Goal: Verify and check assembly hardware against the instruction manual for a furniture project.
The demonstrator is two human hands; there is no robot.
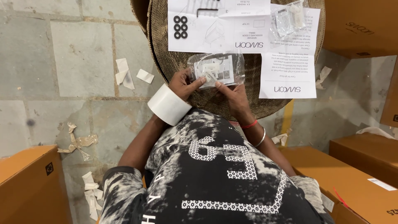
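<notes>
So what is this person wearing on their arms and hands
Both hands are bare, without gloves. The left hand has a wide roll of white tape ringed around its wrist like a cuff. The right hand has a thin red band at the wrist and a plain silver metal bangle beside it. Short sleeves of a black-and-white patterned T-shirt leave both forearms uncovered.

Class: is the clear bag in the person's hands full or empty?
Not empty: white parts show inside the bag, held by both hands.

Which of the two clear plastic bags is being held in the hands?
The lower clear bag, pinched by both hands, left hand and right hand. The other bag lies untouched, upper right.
</notes>
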